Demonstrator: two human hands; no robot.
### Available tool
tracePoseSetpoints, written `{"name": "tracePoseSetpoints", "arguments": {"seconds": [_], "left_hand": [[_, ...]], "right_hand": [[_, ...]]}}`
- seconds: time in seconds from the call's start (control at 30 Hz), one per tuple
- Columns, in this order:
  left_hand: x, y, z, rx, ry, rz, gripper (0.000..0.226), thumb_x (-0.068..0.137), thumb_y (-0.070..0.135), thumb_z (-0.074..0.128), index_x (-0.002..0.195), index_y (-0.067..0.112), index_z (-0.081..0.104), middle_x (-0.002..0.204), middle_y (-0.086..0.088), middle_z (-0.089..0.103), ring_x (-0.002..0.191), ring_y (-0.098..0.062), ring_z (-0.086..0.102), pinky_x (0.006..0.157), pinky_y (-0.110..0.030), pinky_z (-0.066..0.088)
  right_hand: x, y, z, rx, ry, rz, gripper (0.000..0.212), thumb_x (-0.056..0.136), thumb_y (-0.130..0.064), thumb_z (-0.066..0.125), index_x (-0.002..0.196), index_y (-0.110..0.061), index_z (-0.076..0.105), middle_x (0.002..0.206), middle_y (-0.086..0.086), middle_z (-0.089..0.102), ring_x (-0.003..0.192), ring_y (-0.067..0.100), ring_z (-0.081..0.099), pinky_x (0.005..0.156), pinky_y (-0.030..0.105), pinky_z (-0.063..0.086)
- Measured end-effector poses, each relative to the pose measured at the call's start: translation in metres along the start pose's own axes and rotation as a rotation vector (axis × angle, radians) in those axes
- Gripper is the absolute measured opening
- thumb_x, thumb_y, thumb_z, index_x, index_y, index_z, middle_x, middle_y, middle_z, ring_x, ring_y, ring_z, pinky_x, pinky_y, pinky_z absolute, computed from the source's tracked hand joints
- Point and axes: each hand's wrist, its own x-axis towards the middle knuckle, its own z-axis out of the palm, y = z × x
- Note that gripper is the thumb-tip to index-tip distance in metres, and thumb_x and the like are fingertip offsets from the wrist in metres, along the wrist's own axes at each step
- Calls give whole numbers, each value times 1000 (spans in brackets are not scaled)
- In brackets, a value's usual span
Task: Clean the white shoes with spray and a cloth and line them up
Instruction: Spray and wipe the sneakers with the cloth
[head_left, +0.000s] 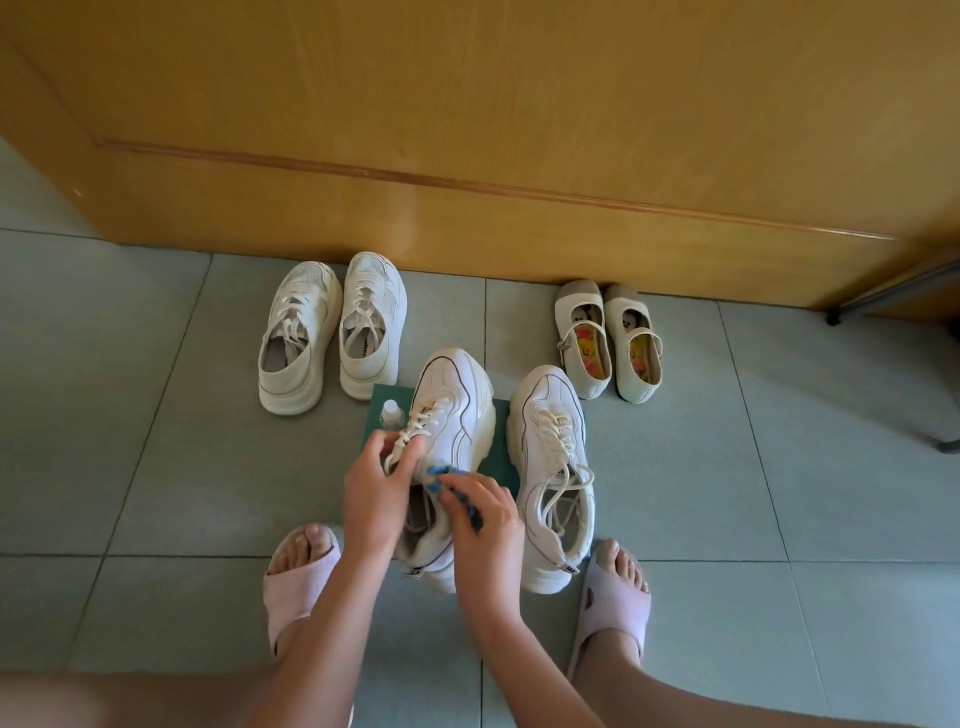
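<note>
Sneaker (460, 410), white with a chunky sole, sits tipped between both hands, toe pointing away from the fingers, heel back by the wrists, sole edge showing on its right side. Left hand (375, 486) grips it at the lacing, with fingers curled over the laces and thumb on the near side, pinching laces and tongue. Right hand (485, 522) holds a blue cloth (441, 474). Its fingers are curled together round it, and the cloth is bunched at the fingertips and pressed on the upper just beside the left fingers. Most of the cloth is hidden in the grip.

Bottle (390, 414), small and clear with a white cap, stands upright just beyond the left fingertips, close against the sneaker; contact cannot be told. Green mat (500, 447) lies under both, showing past the right fingertips. Second sneaker (553, 467) stands on its sole just right of the right knuckles, apart from them, laces loose, toe end on the mat.

Mesh pair (371, 322) sits well beyond the left fingers, side by side, toes at the door (467, 130). Strap flats (577, 301) sit well beyond the right fingers, also toes to the door. Pink slippers (293, 582) on the person's feet flank both wrists on the tile floor (156, 467).
</note>
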Motion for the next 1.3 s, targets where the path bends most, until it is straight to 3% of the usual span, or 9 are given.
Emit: {"name": "tracePoseSetpoints", "arguments": {"seconds": [0.17, 0.27, 0.4, 0.5, 0.63, 0.83, 1.03, 1.17, 1.3], "left_hand": [[-1, 0, -2, -7, -9, 1, 25, 89, 39, 59, 99, 17, 61, 93, 1, 64, 88, -17, 57, 72, -28, 39], [-1, 1, -3, -5, -9, 1, 27, 89, 40, 59, 101, 16, 61, 94, 1, 64, 88, -17, 57, 72, -28, 39], [-2, 2, -3, 12, -46, 18, 26, 88, 42, 59, 100, 18, 58, 93, 1, 63, 86, -16, 56, 70, -28, 38], [-2, 4, -2, 12, -42, 23, 23, 88, 41, 60, 96, 20, 57, 90, 3, 61, 85, -17, 55, 70, -27, 36], [-1, 4, 0, 35, -28, 28, 23, 88, 41, 60, 92, 19, 56, 87, 1, 62, 83, -17, 56, 68, -27, 36], [-1, 4, 4, 66, -19, 79, 23, 88, 39, 61, 83, 17, 55, 79, 3, 61, 75, -13, 56, 58, -15, 35], [-3, 6, 5, 53, 5, 74, 21, 89, 36, 60, 88, 16, 56, 82, 1, 61, 79, -16, 56, 64, -26, 36], [-3, 7, 9, 54, 11, 71, 23, 88, 36, 61, 89, 14, 58, 84, 0, 64, 79, -17, 57, 66, -27, 37], [-3, 6, 15, 72, 22, 84, 25, 86, 38, 62, 90, 13, 60, 84, -2, 64, 80, -19, 59, 70, -33, 46]], "right_hand": [[-21, 4, -15, 162, -44, 109, 27, 86, -9, 66, 88, -35, 71, 91, -13, 66, 83, 11, 60, 72, 26, 50], [-37, -3, -27, 352, -77, 247, 37, 85, -2, 65, 79, -38, 74, 87, -1, 69, 80, 19, 66, 69, 27, 55], [-10, -16, -38, 358, 89, 174, 35, 86, -3, 64, 84, -37, 72, 85, -7, 70, 75, 7, 65, 62, 15, 50], [24, -15, -31, 275, 81, 150, 21, 90, -9, 61, 99, -26, 70, 102, -5, 67, 85, 0, 64, 70, 13, 50], [23, 0, -8, 157, 17, 133, 21, 93, -16, 58, 109, -25, 68, 110, -13, 63, 102, 2, 59, 92, 31, 51], [-10, 11, -11, 187, 90, 129, 26, 91, -8, 59, 101, -31, 67, 102, -12, 65, 97, 3, 61, 86, 28, 52], [-49, 14, -9, 212, 99, 144, 33, 89, -7, 62, 95, -40, 67, 98, -14, 62, 91, 10, 61, 77, 24, 50], [-69, 12, -11, 209, 121, 109, 51, 85, 1, 64, 94, -49, 63, 93, -17, 60, 79, 0, 60, 65, 9, 44], [-84, 12, -13, 287, 79, 150, 49, 81, 4, 68, 86, -44, 68, 79, -16, 63, 62, -5, 53, 59, 7, 39]]}}
